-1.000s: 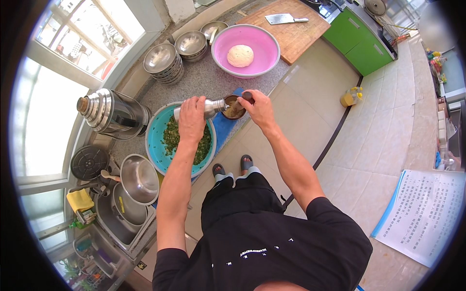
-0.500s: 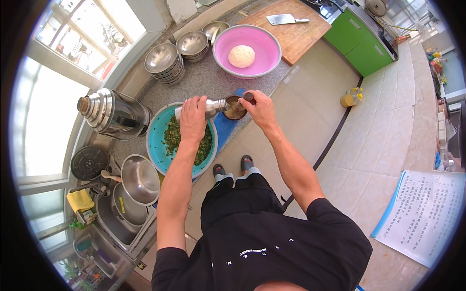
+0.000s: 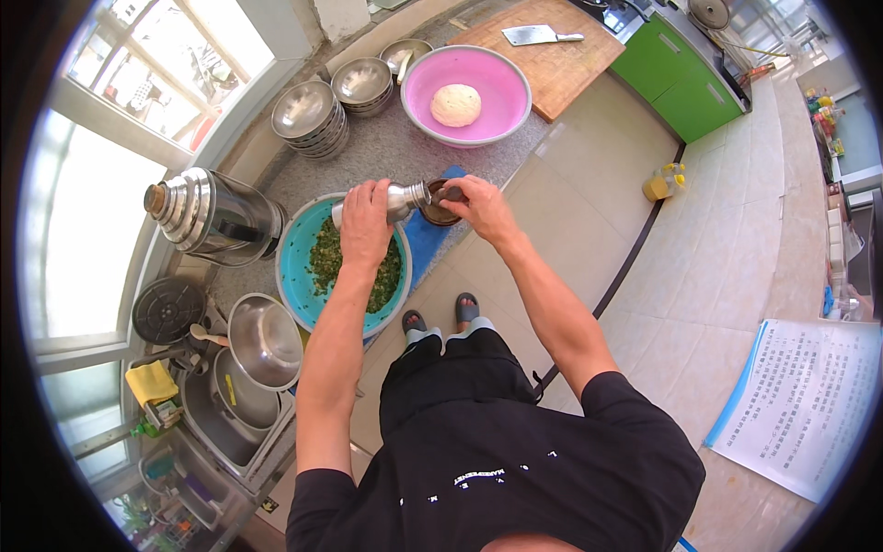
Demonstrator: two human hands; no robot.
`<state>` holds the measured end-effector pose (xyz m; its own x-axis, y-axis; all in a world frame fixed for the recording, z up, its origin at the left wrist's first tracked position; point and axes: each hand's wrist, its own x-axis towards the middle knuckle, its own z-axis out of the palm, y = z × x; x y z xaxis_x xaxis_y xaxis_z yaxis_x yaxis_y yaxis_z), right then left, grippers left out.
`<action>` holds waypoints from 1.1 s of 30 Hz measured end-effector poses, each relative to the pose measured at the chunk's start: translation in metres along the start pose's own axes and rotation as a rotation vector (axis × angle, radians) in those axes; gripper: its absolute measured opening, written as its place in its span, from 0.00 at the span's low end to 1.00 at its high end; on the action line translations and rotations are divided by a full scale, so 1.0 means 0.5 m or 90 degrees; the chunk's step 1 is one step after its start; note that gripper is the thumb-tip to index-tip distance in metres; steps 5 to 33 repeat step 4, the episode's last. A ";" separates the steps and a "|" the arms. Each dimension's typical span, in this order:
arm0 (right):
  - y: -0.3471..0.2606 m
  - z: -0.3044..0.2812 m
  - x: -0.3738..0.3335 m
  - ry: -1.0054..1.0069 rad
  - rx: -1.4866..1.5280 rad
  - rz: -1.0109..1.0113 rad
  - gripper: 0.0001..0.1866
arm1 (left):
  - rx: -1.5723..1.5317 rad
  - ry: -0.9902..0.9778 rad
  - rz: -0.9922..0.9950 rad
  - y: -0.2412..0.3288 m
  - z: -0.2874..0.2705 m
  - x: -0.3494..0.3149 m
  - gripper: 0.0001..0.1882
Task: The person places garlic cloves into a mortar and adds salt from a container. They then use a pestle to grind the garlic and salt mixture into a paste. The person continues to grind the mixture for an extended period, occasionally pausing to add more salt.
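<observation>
My left hand (image 3: 366, 224) is closed round a silver metal bottle (image 3: 401, 201) above the turquoise basin (image 3: 292, 241). The bottle lies tipped nearly level, its mouth pointing right towards a small brown bowl (image 3: 430, 213). My right hand (image 3: 484, 208) pinches a small dark-brown piece (image 3: 453, 193) over that bowl; its kind is unclear, and fingers hide part of it. Beneath the bowl lies a blue cloth (image 3: 426, 247) at the counter's edge. Chopped green filling (image 3: 384, 283) covers part of the basin's bottom, partly behind my left forearm.
Beyond my hands, a pink basin (image 3: 501, 87) holds a dough ball (image 3: 455, 106). A cleaver (image 3: 541, 35) rests on a wooden board (image 3: 575, 64). Stacked metal bowls (image 3: 304, 110) and a large steel flask (image 3: 219, 221) stand left, above a sink (image 3: 198, 405). A printed sheet (image 3: 791, 405) is at right.
My right hand has moved slightly left and down, bringing the dark-brown piece further over the small bowl. The bottle in my left hand has stayed nearly still.
</observation>
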<state>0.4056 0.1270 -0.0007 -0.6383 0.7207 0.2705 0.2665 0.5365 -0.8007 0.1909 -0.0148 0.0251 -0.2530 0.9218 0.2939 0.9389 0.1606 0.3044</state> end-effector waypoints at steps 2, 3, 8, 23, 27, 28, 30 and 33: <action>-0.001 -0.012 -0.009 -0.038 -0.067 0.042 0.18 | -0.010 0.007 0.001 0.000 -0.003 -0.002 0.48; -0.008 -0.021 -0.010 -0.058 -0.102 0.062 0.18 | -0.016 0.012 0.000 0.002 -0.003 -0.003 0.49; -0.017 -0.022 -0.006 -0.094 -0.098 0.064 0.19 | -0.017 0.014 -0.001 0.002 -0.003 -0.003 0.49; -0.017 -0.022 -0.006 -0.094 -0.098 0.064 0.19 | -0.017 0.014 -0.001 0.002 -0.003 -0.003 0.49; -0.017 -0.022 -0.006 -0.094 -0.098 0.064 0.19 | -0.017 0.014 -0.001 0.002 -0.003 -0.003 0.49; -0.017 -0.022 -0.006 -0.094 -0.098 0.064 0.19 | -0.017 0.014 -0.001 0.002 -0.003 -0.003 0.49; -0.017 -0.022 -0.006 -0.094 -0.098 0.064 0.19 | -0.017 0.014 -0.001 0.002 -0.003 -0.003 0.49; -0.017 -0.022 -0.006 -0.094 -0.098 0.064 0.19 | -0.017 0.014 -0.001 0.002 -0.003 -0.003 0.49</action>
